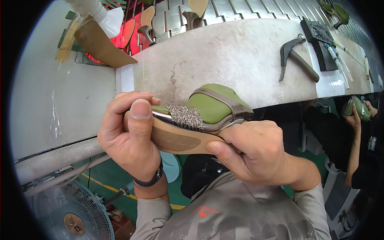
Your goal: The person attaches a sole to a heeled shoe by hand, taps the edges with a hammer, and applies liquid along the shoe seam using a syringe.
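Observation:
Between my two hands, over the near edge of the bench, is a shoe on a green last [216, 102]. A glittering rhinestone band [186, 117] crosses it, and dark metallic straps wrap the green form. A tan sole [174, 138] lies along its underside, facing me. My left hand [130, 134] is closed round the left end, thumb pressed near the sole's edge. My right hand [256, 154] is closed on the right end, its thumb against the sole and its curled fingers at the seam between sole and upper. Those fingers hide the sole's right end.
A hammer [302, 64] lies on the bench [228, 52] at the right, beside black blocks [320, 44] and several brushes [340, 66]. Behind runs a metal slat conveyor [220, 12] with soles, under red light at left. A fan [74, 216] stands lower left. At right, another person's hands hold a shoe [357, 108].

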`<state>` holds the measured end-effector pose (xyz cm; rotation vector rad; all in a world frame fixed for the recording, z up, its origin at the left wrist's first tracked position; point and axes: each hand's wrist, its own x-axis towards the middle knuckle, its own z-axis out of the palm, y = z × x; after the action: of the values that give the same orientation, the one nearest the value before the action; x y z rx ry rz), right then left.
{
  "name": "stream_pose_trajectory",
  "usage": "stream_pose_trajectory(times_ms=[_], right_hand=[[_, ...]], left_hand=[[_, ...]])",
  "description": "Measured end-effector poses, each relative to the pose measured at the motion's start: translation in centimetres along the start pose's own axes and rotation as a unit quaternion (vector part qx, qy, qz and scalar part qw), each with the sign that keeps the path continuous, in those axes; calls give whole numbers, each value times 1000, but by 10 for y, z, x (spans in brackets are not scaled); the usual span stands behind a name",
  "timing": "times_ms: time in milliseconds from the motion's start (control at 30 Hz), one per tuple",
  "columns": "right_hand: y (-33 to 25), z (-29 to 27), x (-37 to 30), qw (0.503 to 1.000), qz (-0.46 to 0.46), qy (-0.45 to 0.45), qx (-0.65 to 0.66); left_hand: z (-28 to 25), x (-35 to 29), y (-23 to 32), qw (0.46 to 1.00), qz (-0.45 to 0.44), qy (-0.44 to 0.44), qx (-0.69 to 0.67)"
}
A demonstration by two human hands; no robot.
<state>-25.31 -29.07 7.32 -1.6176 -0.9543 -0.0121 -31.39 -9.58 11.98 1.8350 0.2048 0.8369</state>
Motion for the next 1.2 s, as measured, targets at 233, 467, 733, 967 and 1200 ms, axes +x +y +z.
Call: stream_pose_trajectory(times_ms=[233, 467, 733, 967, 1200], right_hand=[[6, -19, 9, 993, -28, 66, -98], [-33, -82, 52, 984, 153, -92, 14], [60, -115, -35, 843, 316, 220, 376], [60, -53, -101, 884, 379, 38, 271], [5, -66, 31, 990, 106, -40, -86]], left_hand=[[8, 8, 8, 998, 37, -41, 35], [67, 34, 18, 910, 3, -249, -332], [82, -25, -128, 854, -361, -53, -370], [69, 33, -111, 972, -101, -159, -137], [85, 19, -94, 957, 93, -243, -128]])
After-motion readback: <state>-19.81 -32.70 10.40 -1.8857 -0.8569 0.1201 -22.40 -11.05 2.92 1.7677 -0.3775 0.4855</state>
